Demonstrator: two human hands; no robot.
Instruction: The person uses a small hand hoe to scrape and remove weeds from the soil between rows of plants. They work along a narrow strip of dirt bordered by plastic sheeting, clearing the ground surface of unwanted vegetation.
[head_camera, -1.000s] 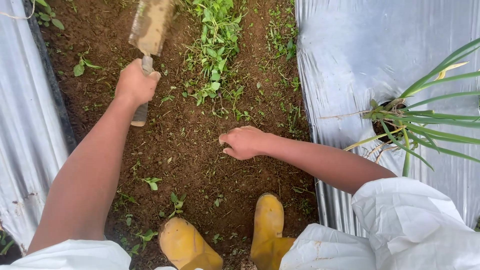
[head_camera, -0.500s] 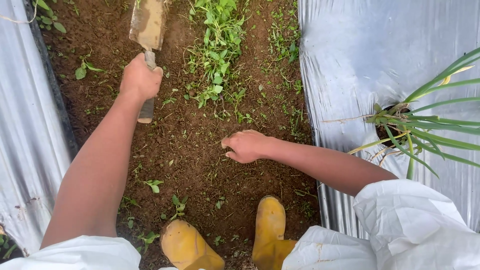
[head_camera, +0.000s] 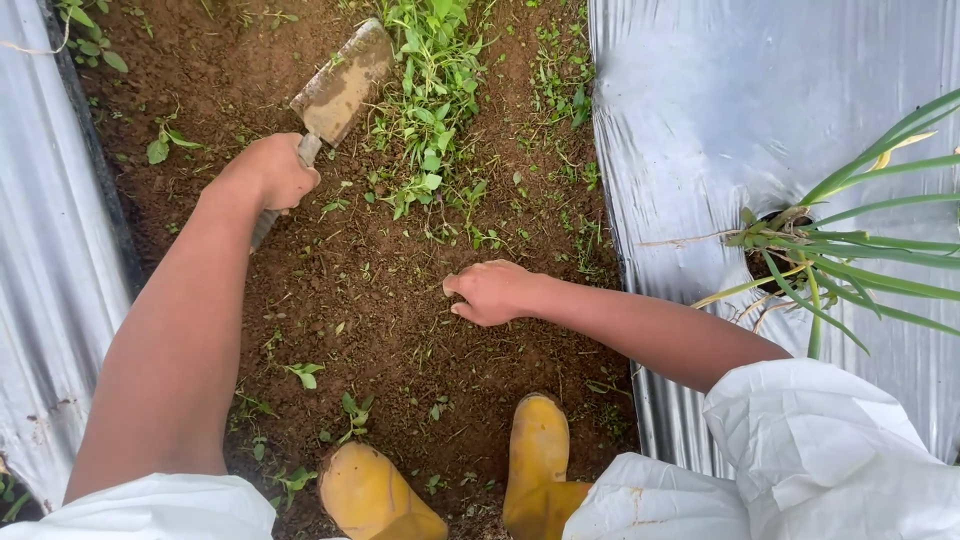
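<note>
A strip of bare brown soil (head_camera: 380, 300) runs between two sheets of silver plastic mulch, one along the left edge (head_camera: 45, 250) and a wider one on the right (head_camera: 720, 110). From a hole in the right sheet grows a plant with long narrow green leaves (head_camera: 850, 240), which fan out to the right, well apart from both hands. A dense clump of small green weeds (head_camera: 430, 90) stands in the upper middle of the soil, just beside the tool's blade, and scattered seedlings (head_camera: 300, 370) dot the ground lower down. Two yellow rubber boots (head_camera: 540, 450) stand on the soil at the bottom, between white trouser legs (head_camera: 830, 450).

The left hand (head_camera: 270, 172) is closed around the handle of a mud-caked, flat-bladed hand trowel (head_camera: 340, 85), the fingers wrapped tight about the grip. The trowel lies in the upper left of the soil strip. Its long axis runs on a slant from lower left to upper right: the handle's butt end shows below the fist, and the blade points up and to the right, towards the weed clump.

The right hand (head_camera: 492, 292) rests low on the soil at the centre, its fingers curled loosely inward; whether they pinch anything cannot be told.
</note>
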